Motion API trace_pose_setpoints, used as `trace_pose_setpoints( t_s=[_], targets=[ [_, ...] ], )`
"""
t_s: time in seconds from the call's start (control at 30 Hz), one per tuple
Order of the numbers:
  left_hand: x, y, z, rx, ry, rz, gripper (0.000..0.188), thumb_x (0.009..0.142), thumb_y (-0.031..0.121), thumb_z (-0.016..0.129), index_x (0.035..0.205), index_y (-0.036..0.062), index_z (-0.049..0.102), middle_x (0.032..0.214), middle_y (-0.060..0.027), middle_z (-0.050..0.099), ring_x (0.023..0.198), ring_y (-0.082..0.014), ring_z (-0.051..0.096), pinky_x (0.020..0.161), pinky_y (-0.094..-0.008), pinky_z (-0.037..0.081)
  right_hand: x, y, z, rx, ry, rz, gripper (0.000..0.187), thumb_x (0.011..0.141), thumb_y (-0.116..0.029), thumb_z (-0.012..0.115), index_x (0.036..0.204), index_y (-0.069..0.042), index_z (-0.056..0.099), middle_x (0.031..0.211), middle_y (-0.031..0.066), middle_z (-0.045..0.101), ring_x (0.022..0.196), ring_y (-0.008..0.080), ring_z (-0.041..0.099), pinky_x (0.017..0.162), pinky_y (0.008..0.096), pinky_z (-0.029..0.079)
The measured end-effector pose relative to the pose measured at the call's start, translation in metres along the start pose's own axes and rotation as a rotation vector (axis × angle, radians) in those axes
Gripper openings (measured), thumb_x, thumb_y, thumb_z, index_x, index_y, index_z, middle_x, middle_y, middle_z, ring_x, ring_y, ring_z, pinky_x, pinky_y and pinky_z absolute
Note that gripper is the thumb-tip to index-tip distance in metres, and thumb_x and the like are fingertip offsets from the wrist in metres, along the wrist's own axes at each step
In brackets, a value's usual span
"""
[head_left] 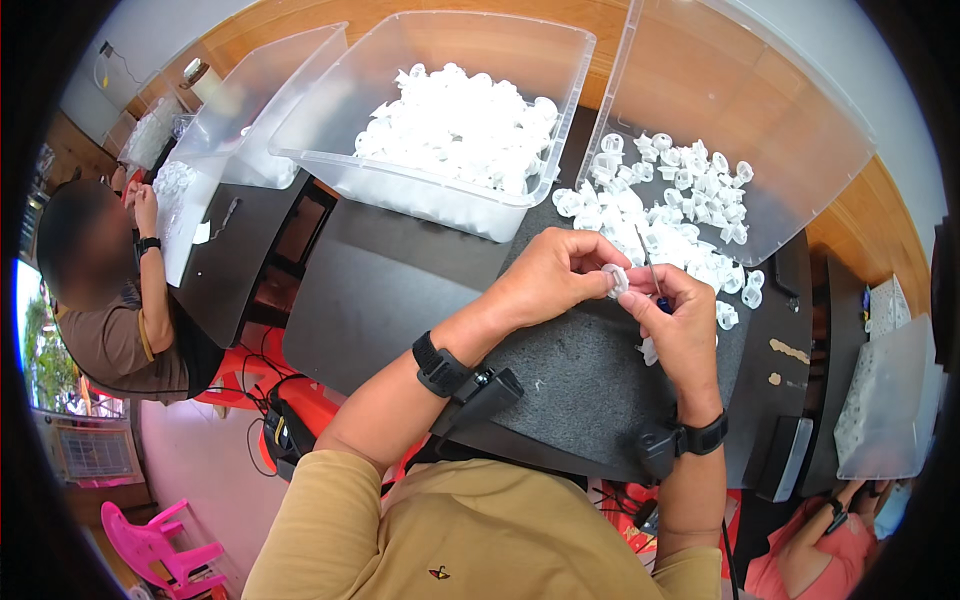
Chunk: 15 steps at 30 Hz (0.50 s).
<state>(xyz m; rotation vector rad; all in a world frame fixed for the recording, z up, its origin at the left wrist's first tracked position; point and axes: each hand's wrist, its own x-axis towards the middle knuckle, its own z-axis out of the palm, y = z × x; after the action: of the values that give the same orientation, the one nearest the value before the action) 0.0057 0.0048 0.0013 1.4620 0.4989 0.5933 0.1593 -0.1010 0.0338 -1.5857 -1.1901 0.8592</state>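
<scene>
Over the dark table, my left hand [565,268] pinches a small white plastic part [617,280] between thumb and fingertips. Opposite it, my right hand [682,315] is closed on a slim tool with a thin metal shaft and a dark blue handle [663,304]. The right thumb and fingertips meet the edge of the same white part. Just beyond both hands lies a loose pile of similar white plastic parts [660,222], spilling from a tipped clear bin [740,110]. A dark grey mat [560,385] lies beneath my hands; the right hand hides some parts.
A clear bin [460,212] heaped with white parts stands at the far left of the table [350,300]. A co-worker [125,330] sits at another table on the left. Another person [815,555] is at lower right, near a translucent bin [890,410]. A pink chair [160,548] stands lower left.
</scene>
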Motion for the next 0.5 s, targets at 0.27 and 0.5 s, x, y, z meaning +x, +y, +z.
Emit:
trace_pose_setpoints(
  t_s=[0.27, 0.5],
  targets=[
    [-0.0005, 0.0049, 0.0016, -0.098, 0.0, -0.061, 0.013, 0.087, 0.005, 0.064, 0.099, 0.0004, 0.065, 0.089, -0.0017, 0.067, 0.078, -0.0033, 0.059, 0.067, -0.0182, 0.047, -0.0001, -0.0004, -0.0006, 0.037, 0.009, 0.016, 0.016, 0.079, -0.001, 0.069, 0.095, 0.001, 0.068, 0.071, 0.0011, 0.065, 0.052, 0.0026, 0.049, 0.045, 0.0193, 0.039],
    [0.0017, -0.0007, 0.0032, -0.039, 0.025, -0.036, 0.014, 0.085, 0.004, 0.064, 0.099, 0.0013, 0.064, 0.088, -0.0006, 0.066, 0.078, -0.0033, 0.059, 0.069, -0.019, 0.047, -0.0005, 0.0029, 0.0012, -0.015, 0.027, 0.007, 0.015, 0.079, -0.002, 0.068, 0.094, 0.001, 0.069, 0.067, 0.0002, 0.064, 0.053, 0.0025, 0.049, 0.048, 0.0197, 0.039]
  ],
)
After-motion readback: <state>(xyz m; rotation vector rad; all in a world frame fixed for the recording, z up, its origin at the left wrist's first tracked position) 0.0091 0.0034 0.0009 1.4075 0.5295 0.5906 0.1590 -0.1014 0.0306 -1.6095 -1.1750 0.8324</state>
